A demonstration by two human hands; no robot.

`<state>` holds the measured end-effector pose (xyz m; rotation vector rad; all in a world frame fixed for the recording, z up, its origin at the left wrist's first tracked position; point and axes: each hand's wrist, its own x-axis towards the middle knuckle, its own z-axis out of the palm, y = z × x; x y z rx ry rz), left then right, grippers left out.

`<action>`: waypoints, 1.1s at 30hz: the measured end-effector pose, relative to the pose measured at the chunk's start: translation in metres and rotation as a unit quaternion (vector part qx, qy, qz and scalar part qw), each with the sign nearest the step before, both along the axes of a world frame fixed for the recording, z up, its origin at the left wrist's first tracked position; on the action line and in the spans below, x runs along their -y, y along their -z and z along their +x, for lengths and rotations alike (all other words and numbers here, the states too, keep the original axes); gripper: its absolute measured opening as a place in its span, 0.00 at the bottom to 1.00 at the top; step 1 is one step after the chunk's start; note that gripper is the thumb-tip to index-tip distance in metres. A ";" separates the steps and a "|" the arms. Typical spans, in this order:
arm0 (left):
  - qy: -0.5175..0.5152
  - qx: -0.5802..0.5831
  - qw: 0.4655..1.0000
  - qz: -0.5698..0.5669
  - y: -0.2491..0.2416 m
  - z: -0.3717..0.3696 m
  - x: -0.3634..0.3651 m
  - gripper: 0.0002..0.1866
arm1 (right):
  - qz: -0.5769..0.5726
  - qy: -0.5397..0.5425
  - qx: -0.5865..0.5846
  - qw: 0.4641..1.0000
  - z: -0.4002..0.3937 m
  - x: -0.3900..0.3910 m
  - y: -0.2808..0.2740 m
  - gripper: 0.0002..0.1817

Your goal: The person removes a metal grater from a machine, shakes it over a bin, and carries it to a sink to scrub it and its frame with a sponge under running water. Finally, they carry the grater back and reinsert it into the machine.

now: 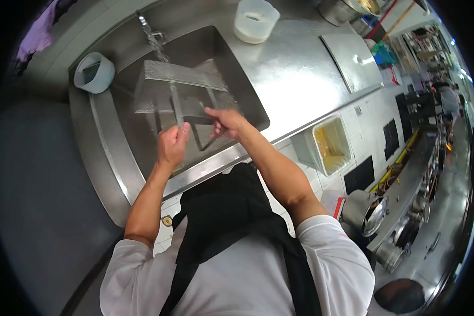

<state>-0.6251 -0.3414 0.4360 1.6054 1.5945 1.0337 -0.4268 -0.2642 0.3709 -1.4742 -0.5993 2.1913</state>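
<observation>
Rack (184, 75), or some see-through frame of that sort; blur and glare hide its exact build. It's in the sink (226, 52), tilted, part of it below the tap (142, 22), with water (156, 46) running down onto its far side. Left hand (173, 146) is closed, thumb on top, at the near end of a flat bar; reads as a firm hold on that bar. Right hand (227, 125) is beside the near right part, thumb and index stretched forward, other fingers curled; can't tell if it grips or only touches. Handling, my judgement: fairly light for its size, bars stiff, the thin clear-looking panels between them more likely to flex or bend. Wet all over, so expect it to be slippery, and more so if there's grease on it. Not fragile like glass, but the thin edges could dent or nick a finger. Best hold is the near bars, one hand each side, spread apart so it can't twist; don't pinch the panels. Wide shape means the far end will want to dip, so keep the wrists firm. Watch the sink wall and the tub (103, 79) on the left ledge; far corners could knock either.
</observation>
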 end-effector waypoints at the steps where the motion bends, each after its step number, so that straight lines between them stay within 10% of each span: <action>1: 0.007 0.008 1.000 0.003 0.003 -0.007 0.003 0.25 | 0.030 -0.016 0.006 0.999 -0.004 0.004 0.005 0.16; 5: 0.022 0.002 0.999 0.027 0.020 -0.013 0.000 0.23 | 0.104 -0.030 0.140 0.984 -0.007 0.012 0.021 0.11; 10: 0.072 0.088 0.992 -0.051 0.040 -0.023 -0.004 0.19 | 0.072 0.121 -0.020 0.990 -0.015 0.015 0.034 0.10; 14: -0.130 0.102 0.981 -0.102 0.048 -0.053 -0.057 0.22 | 0.149 0.092 0.011 0.984 -0.017 -0.011 0.051 0.09; 16: -0.199 0.341 0.904 -0.165 0.029 -0.062 -0.095 0.28 | 0.215 0.081 0.042 0.972 -0.027 -0.024 0.061 0.09; 19: -0.258 0.733 0.596 -0.201 0.047 -0.101 -0.152 0.31 | 0.318 0.031 0.132 0.938 -0.042 -0.045 0.062 0.10; 33: -0.250 0.823 0.510 0.004 0.113 -0.135 -0.198 0.24 | 0.443 -0.009 0.325 0.835 -0.078 -0.096 0.125 0.19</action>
